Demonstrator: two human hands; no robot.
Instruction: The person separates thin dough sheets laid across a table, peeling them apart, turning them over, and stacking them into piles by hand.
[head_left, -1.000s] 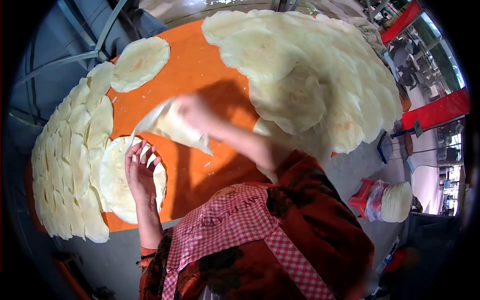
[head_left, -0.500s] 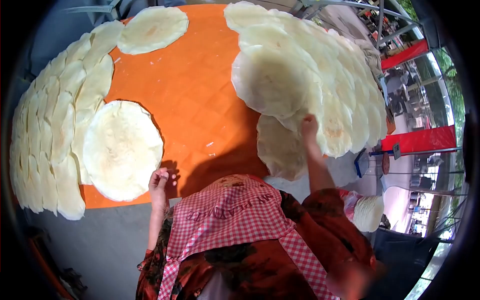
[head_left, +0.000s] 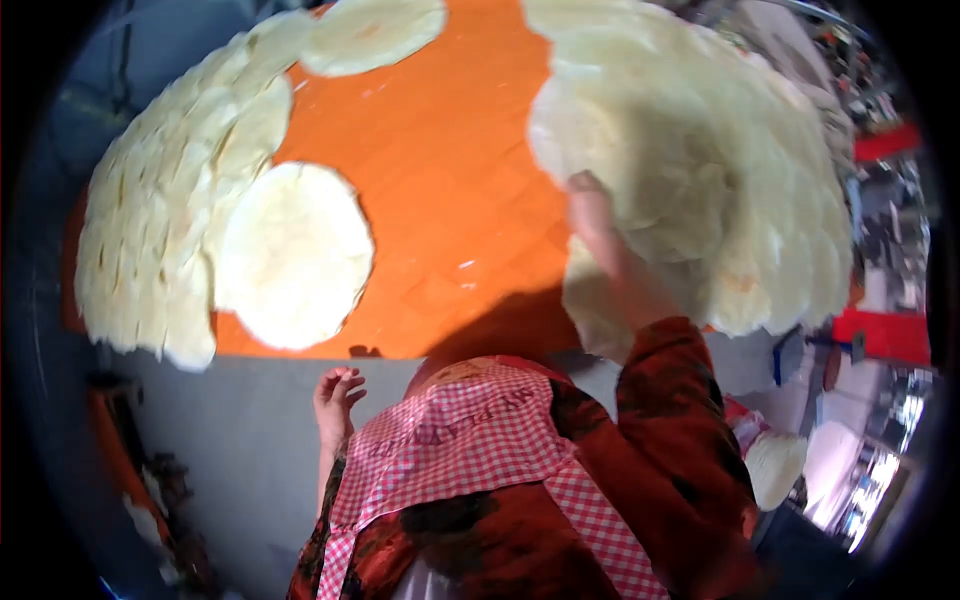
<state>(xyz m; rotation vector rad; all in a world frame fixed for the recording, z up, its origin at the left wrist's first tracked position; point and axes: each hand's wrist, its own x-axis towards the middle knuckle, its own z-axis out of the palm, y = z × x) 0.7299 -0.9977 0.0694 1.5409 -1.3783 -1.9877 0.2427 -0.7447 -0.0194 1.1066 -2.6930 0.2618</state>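
My right hand is at the lower edge of a thin, pale round flatbread, which overlaps others on the right side of an orange table cover. Its fingers look curled together, and blur hides what is between them. Partly under my right forearm lies another flatbread. Off the table's near edge, my left hand hangs with loosely bent fingers apart, holding nothing. A single large flatbread lies flat above it, partly over the rows on the left.
Overlapping rows of flatbreads cover the table's left side, with more spread over the right. One flatbread lies at the far side. A stack of pale rounds is beside my right elbow. Grey floor shows in front.
My right hand has moved left along the flatbread's edge. My left hand has drawn back from the table's edge. The view has shifted, so the table sits higher and further right.
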